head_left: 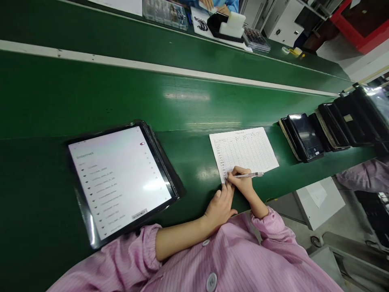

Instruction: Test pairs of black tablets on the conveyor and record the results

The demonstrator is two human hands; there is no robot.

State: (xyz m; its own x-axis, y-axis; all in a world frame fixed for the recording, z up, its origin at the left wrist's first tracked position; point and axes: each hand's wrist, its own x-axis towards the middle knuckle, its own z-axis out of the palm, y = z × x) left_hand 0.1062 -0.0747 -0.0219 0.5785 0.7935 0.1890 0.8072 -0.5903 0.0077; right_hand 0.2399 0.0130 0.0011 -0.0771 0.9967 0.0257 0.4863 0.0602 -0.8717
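Observation:
A white form (pixel 247 148) printed with a table of rows and columns lies on the green bench. Closed around a pen (pixel 251 175), my right hand (pixel 242 182) rests at the form's lower left, where handwriting runs down the first column. My left hand (pixel 220 205) lies flat with its fingers stretched toward the form's near edge, just beside the right hand. To the left is a large tablet (pixel 121 178), its lit screen showing an "Internet" page with a list of Wi-Fi networks. Its dark edge looks stacked on something black.
Several black tablets or cases (pixel 306 136) lean in a row at the right. A white rail (pixel 170 71) crosses the bench. Beyond it are a clear parts box (pixel 165 13), white foam blocks (pixel 233 25) and a co-worker's hands (pixel 223 9). A grey stool-like box (pixel 320 202) stands below the right edge.

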